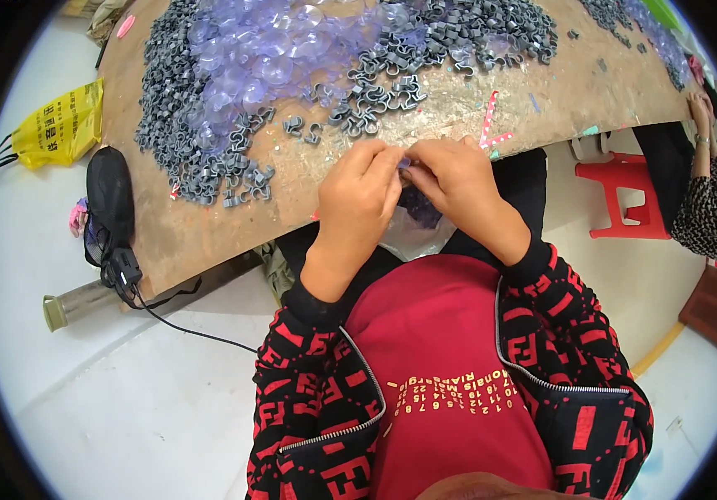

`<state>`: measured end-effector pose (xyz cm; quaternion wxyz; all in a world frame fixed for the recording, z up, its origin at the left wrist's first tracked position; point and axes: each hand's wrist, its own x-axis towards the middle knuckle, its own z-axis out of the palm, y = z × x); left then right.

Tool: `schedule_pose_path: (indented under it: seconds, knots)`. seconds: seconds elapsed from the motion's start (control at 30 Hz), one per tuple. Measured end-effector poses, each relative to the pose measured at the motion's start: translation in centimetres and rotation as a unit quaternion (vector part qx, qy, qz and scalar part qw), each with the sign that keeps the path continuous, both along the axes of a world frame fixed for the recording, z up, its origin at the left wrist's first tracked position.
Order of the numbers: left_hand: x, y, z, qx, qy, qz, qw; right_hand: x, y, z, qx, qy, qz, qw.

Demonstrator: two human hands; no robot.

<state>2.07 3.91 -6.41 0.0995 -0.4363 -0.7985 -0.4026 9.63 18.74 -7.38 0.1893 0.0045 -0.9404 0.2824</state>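
My left hand (357, 200) and my right hand (462, 187) meet at the table's near edge, fingertips pinched together. Between them shows a bit of a small purplish plastic piece (405, 163); the fingers hide most of it, so its kind is unclear. Just beyond lie loose grey plastic clips (375, 98), some apart, some heaped. Clear purplish suction cups (250, 71) form a big pile in the middle. Below my hands, over my lap, is a clear plastic bag (417, 240) with dark purplish contents.
The brown table (200, 242) curves around me. A red and white strip (489, 121) lies right of the clips. At left are a yellow bag (62, 125), a black pouch (110, 196) with a cable and a bottle (83, 304). A red stool (625, 196) and another person's arm (702, 125) are at right.
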Motion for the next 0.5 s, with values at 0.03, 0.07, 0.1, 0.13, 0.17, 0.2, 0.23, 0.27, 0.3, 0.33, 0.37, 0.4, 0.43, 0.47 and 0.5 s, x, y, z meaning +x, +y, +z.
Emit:
schedule_pose_path:
  seconds: [0.03, 0.07, 0.1, 0.13, 0.17, 0.2, 0.23, 0.27, 0.3, 0.33, 0.37, 0.4, 0.43, 0.47, 0.5]
  knots:
    - [-0.2, 0.0, -0.1, -0.024, 0.008, -0.015, 1.000, -0.1, 0.1, -0.1, -0.002, 0.000, -0.001, 1.000]
    - [-0.3, 0.1, -0.2, -0.025, 0.009, -0.017, 1.000, -0.2, 0.3, -0.1, -0.019, -0.011, -0.003, 1.000]
    - [-0.4, 0.1, -0.3, -0.018, 0.023, -0.022, 0.999, -0.3, 0.4, 0.0, -0.036, -0.021, -0.005, 0.999]
    - [-0.5, 0.2, -0.3, -0.010, 0.037, -0.026, 0.999, -0.3, 0.5, 0.1, -0.037, -0.021, -0.007, 0.999]
    - [-0.6, 0.2, -0.4, -0.011, 0.036, -0.026, 0.999, -0.3, 0.7, 0.2, -0.047, -0.026, 0.002, 0.999]
    - [-0.8, 0.2, -0.5, -0.013, 0.047, -0.032, 0.998, -0.3, 0.8, 0.2, -0.057, -0.030, 0.011, 0.998]
    - [-0.8, 0.2, -0.5, -0.015, 0.057, -0.038, 0.998, -0.4, 1.0, 0.0, -0.057, -0.031, 0.011, 0.998]
    - [-0.8, 0.3, -0.3, -0.014, 0.057, -0.040, 0.997, -0.5, 1.3, -0.1, -0.085, -0.034, 0.022, 0.996]
    - [-0.8, 0.5, 0.0, -0.019, 0.053, -0.054, 0.997, -0.6, 1.6, -0.2, -0.112, -0.037, 0.032, 0.992]
    - [-0.8, 0.6, 0.3, -0.024, 0.050, -0.069, 0.996, -0.6, 1.8, 0.0, -0.112, -0.037, 0.031, 0.993]
    - [-0.9, 0.6, 0.4, -0.024, 0.051, -0.070, 0.996, -0.6, 1.9, 0.3, -0.126, -0.047, 0.027, 0.991]
    - [-1.1, 0.6, 0.5, -0.035, 0.057, -0.077, 0.995, -0.7, 2.0, 0.4, -0.139, -0.057, 0.024, 0.988]
    - [-1.2, 0.5, 0.6, -0.046, 0.063, -0.084, 0.993, -0.7, 2.0, 0.3, -0.140, -0.057, 0.023, 0.988]
    - [-1.3, 0.5, 0.7, -0.046, 0.064, -0.086, 0.993, -0.8, 2.1, 0.3, -0.142, -0.062, 0.028, 0.987]
    - [-1.5, 0.4, 0.7, -0.053, 0.058, -0.101, 0.992, -0.8, 2.2, 0.4, -0.145, -0.067, 0.033, 0.987]
